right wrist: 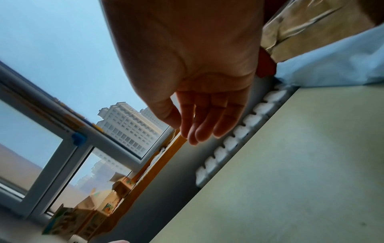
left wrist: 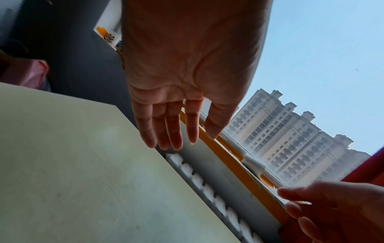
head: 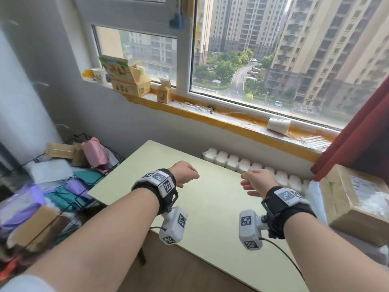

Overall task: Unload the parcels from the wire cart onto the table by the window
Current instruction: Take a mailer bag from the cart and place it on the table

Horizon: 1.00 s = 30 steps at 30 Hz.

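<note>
Both forearms were bare. Each wrist wore a black fabric strap carrying a curved white plate [head: 158, 179] printed with black square fiducial codes; the right wrist's plate [head: 288, 196] matched it. Below each strap a black bracket held a white boxy camera housing [head: 173, 225], also coded on its faces, its twin [head: 249, 232] on the right. A thin black cable [head: 283, 251] ran from the right housing; the left seemed wired likewise.

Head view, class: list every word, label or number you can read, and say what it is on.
None is legible.
Shipping label on the brown cardboard box: print blurred.
Printed cartons on the window sill: pictures only, text too small.
Square black-and-white markers on the wrist bands: patterns, not text.
</note>
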### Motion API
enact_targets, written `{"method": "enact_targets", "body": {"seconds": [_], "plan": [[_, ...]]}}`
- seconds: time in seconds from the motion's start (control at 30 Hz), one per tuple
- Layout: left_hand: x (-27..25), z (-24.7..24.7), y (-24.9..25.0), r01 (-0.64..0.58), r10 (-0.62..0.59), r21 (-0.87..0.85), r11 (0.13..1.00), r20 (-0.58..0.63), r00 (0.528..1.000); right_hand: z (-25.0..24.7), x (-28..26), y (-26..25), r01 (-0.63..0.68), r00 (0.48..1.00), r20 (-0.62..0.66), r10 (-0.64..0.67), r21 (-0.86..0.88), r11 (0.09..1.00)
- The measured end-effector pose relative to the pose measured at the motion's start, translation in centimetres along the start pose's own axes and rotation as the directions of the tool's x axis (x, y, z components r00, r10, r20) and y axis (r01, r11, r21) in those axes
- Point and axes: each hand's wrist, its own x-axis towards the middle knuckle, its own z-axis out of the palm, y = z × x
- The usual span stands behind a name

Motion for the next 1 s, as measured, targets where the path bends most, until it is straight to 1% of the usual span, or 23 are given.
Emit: {"method": "enact_targets", "body": {"seconds": [0.3,0.53,0.83,1.0], "plan": [[-0.1,-10.1,-8.2,0.05,-0.057,-0.098,0.994,-0.069,0.996,11.8,-1.0,-6.5,0.061,0.995,0.079,-0.056,-0.068,0.996],[-1.3,-17.2,-15.3,0.078,-0.098,-0.137,0.988,-0.149,0.984,21.1,-2.8,-10.2,0.11,0.983,0.158,-0.094,-0.093,0.99],[-3.4,-23.3,-24.1,0.129,-0.195,-0.278,0.952,-0.225,0.955,31.6,-4.4,-12.9,0.171,0.954,0.274,-0.126,-0.147,0.974],[-4.7,-26.2,-27.8,0.158,-0.25,-0.294,0.943,-0.309,0.918,36.5,-4.5,-14.9,0.222,0.924,0.35,-0.152,-0.168,0.96]]}}
